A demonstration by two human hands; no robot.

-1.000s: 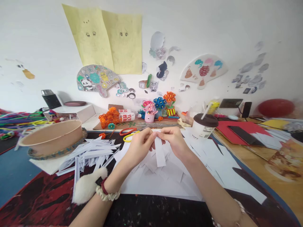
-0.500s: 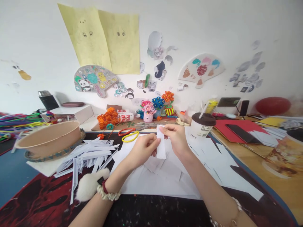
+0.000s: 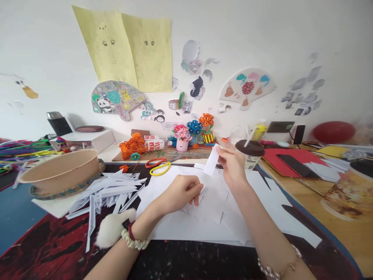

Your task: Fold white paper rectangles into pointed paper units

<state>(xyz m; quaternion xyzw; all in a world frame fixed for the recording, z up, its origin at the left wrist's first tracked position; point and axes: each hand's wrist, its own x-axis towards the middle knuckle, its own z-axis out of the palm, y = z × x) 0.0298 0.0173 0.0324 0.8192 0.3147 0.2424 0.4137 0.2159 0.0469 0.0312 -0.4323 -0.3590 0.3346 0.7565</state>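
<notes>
My right hand (image 3: 234,165) pinches the upper end of a folded white paper strip (image 3: 212,161), which tilts down to the left above the sheets. To the lower left, my left hand (image 3: 182,192) is closed, with thumb and curled fingers together. Whatever lies between those fingertips, if anything, is hidden. Just beside and below it are small loose paper pieces (image 3: 211,206) on a large white sheet (image 3: 171,229). A heap of narrow folded paper strips (image 3: 112,192) lies left of my left hand.
Scissors with red and yellow handles (image 3: 160,169) lie behind my left hand. A lidded cup with a straw (image 3: 250,153) stands close behind my right hand. At left is a beige basin (image 3: 61,171); a white fluffy object (image 3: 113,229) sits by my left wrist. Flower crafts (image 3: 182,136) stand at the back.
My left hand has come off the paper strip and dropped slightly down and right. My right hand has moved right with the strip, which now tilts.
</notes>
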